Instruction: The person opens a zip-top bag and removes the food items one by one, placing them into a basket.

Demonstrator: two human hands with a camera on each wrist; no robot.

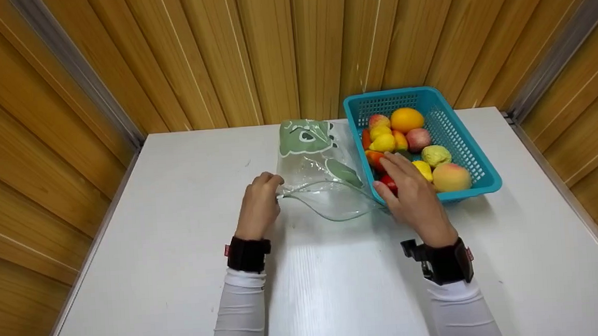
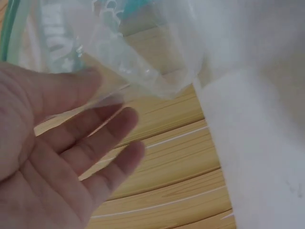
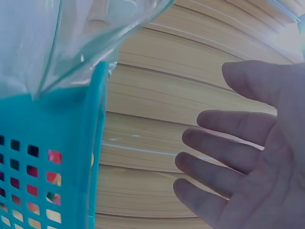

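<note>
A clear plastic zip bag [image 1: 327, 202] with a green cartoon print lies on the table, its mouth gaping toward the near side. My left hand [image 1: 258, 204] pinches the left end of that mouth; in the left wrist view, thumb and index finger hold the film while the other fingers stay loose. Over the near left corner of a blue-green basket [image 1: 479, 190] hovers my right hand [image 1: 412, 197], its fingers spread and holding nothing. Toy fruit fills the basket, among it a peach [image 1: 451, 177], an orange [image 1: 406, 120] and a red piece [image 1: 387, 183] partly hidden by the right hand.
The white table [image 1: 178, 237] runs back to a wood-slat wall [image 1: 271, 50]. Similar panels close off both sides. The bag's right side touches the basket's left wall.
</note>
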